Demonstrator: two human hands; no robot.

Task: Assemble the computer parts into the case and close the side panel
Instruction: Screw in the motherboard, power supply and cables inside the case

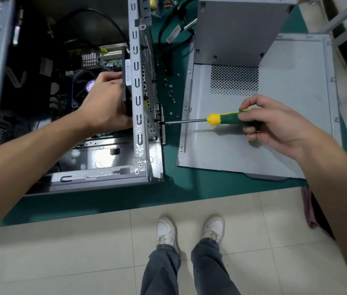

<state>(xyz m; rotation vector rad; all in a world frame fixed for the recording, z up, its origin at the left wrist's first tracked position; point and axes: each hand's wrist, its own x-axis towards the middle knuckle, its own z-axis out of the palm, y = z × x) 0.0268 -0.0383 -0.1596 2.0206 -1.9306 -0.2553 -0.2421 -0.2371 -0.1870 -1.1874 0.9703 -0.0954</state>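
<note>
Case [144, 116] lies open at left on the green mat; left hand [106, 103] grips a black component [125, 67] inside, possibly a fan. Right hand [274, 122] holds the screwdriver [221, 119], tip at the case's rear wall. Side panel [285, 128] lies flat at right.

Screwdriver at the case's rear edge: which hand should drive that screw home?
Right. The right hand already grips the screwdriver, tip at the case rear edge. The left hand is busy holding a black part inside.
</note>
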